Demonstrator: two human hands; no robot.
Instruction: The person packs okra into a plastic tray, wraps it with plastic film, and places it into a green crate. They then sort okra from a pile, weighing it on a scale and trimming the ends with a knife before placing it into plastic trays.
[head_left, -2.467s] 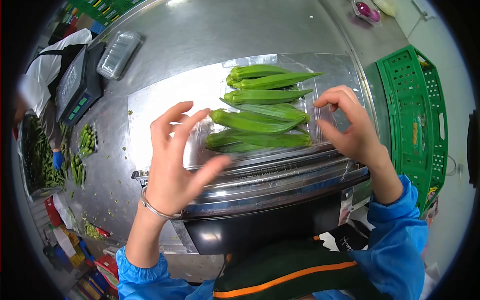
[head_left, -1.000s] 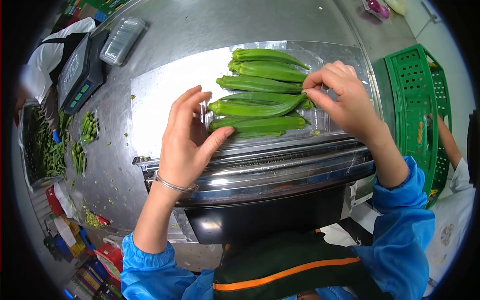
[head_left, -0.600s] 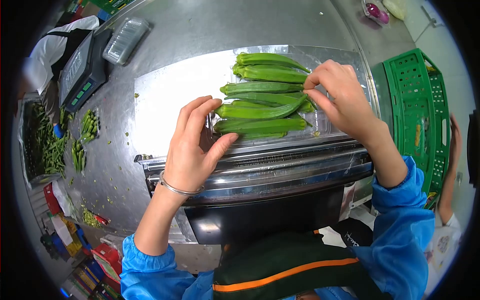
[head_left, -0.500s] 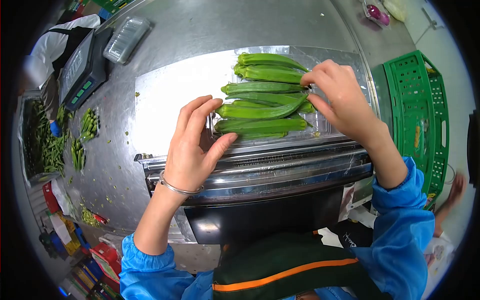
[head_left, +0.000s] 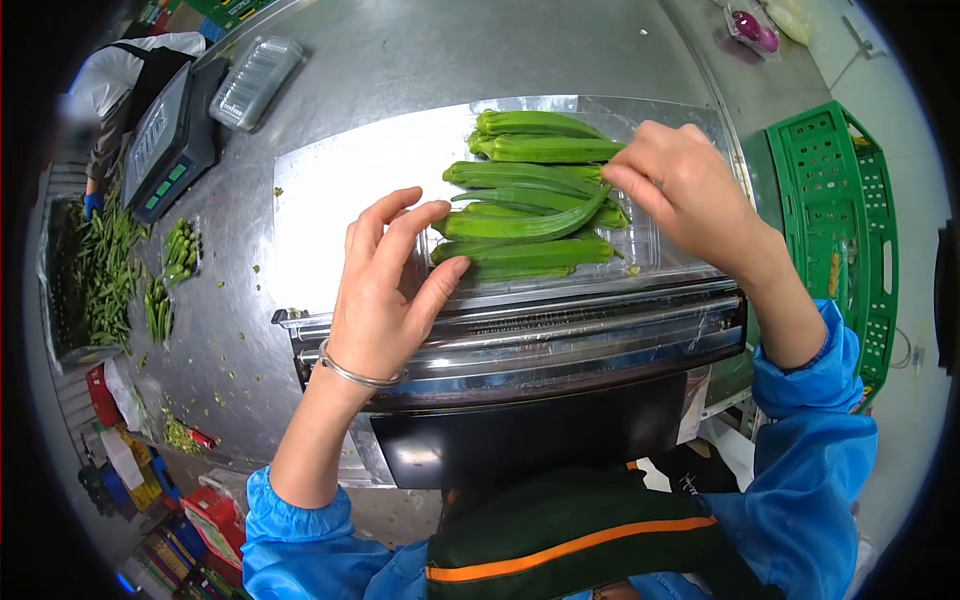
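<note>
Several green okra pods (head_left: 530, 223) lie side by side in a clear plastic tray (head_left: 645, 250) on the wrapping machine's flat plate. At the tray's left end my left hand (head_left: 378, 285), with a metal bangle at its wrist, has its fingers and thumb spread beside the pod ends. It grips nothing. My right hand (head_left: 685, 195) is at the right end, thumb and fingers closed on the tip of one okra pod in the middle of the row. Part of that tip is hidden by the fingers.
The wrapping machine's metal roller bar (head_left: 540, 325) runs in front of the tray. Left are a scale (head_left: 170, 150), an empty clear tray (head_left: 255, 82), loose okra (head_left: 108, 265) and a co-worker's blue-gloved hand (head_left: 93, 204). A green crate (head_left: 825, 190) stands right.
My right hand has curled its fingers more and closed around the middle pod tips. My left hand has barely moved. The co-worker's gloved hand has moved up, and another person's arm at right has gone.
</note>
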